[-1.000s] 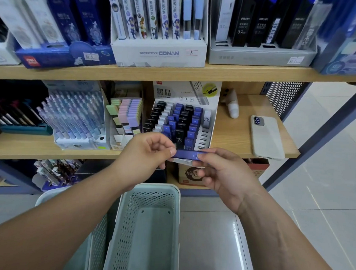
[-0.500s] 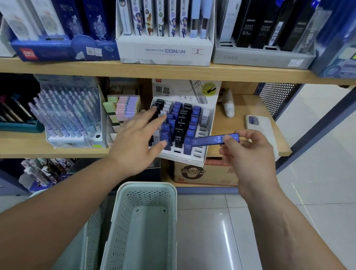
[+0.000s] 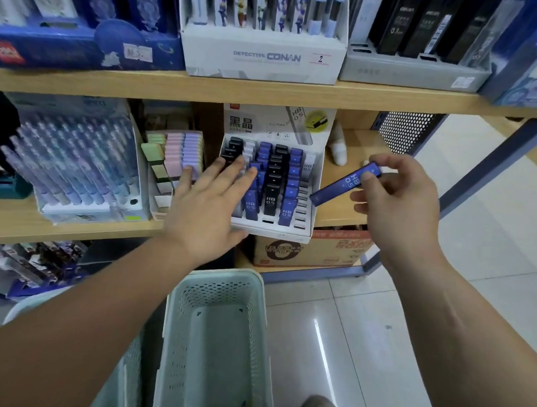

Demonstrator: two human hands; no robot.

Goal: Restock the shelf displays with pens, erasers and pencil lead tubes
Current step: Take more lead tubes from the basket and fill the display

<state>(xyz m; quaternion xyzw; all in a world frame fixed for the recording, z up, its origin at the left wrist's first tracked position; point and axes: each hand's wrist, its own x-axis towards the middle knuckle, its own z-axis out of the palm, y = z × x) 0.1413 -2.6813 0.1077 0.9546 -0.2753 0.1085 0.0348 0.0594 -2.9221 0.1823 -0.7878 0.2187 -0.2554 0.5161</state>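
Two hands are held before the wooden shelf [image 3: 73,229]. The left hand [image 3: 211,209] is spread flat, and its straight fingers are laid on the left rows of the white display box [image 3: 272,232], which is filled with upright black and blue lead tubes. A blue lead tube [image 3: 346,184] marked HB 0.5 is pinched, tilted, by the right hand [image 3: 397,207], just beside the right edge of that box. Pastel erasers [image 3: 182,152] and a tray of pens [image 3: 76,168] are placed further left. A pale green basket [image 3: 216,278] is seen below the hands.
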